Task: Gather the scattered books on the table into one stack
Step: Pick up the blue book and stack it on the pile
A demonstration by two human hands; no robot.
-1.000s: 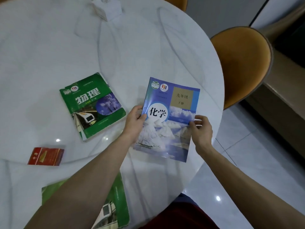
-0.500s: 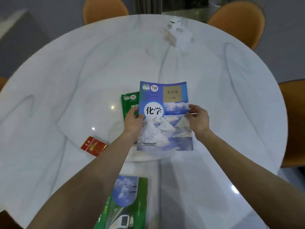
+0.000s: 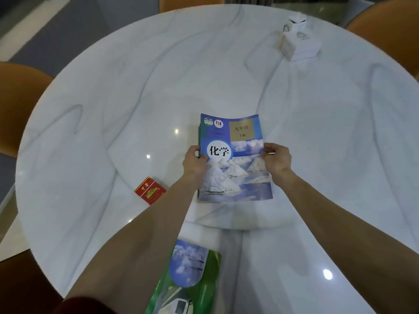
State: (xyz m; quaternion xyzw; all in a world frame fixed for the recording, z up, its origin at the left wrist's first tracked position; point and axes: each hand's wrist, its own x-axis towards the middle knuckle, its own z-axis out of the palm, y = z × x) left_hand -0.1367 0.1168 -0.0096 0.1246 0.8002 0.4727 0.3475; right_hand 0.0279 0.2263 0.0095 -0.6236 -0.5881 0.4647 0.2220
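both hands pinching the blue chemistry book (image 3: 235,177), left hand (image 3: 195,164) on its left edge, right hand (image 3: 277,159) on its right; green book (image 3: 199,141) peeking out right under the left fingertips

blue book (image 3: 235,168) | green book (image 3: 192,275) | red-gold pack (image 3: 150,191) | white veined table (image 3: 113,98)

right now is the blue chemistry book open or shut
Shut: the blue chemistry book lies front cover up, whole cover showing, on a green book's edge, both hands holding its sides.
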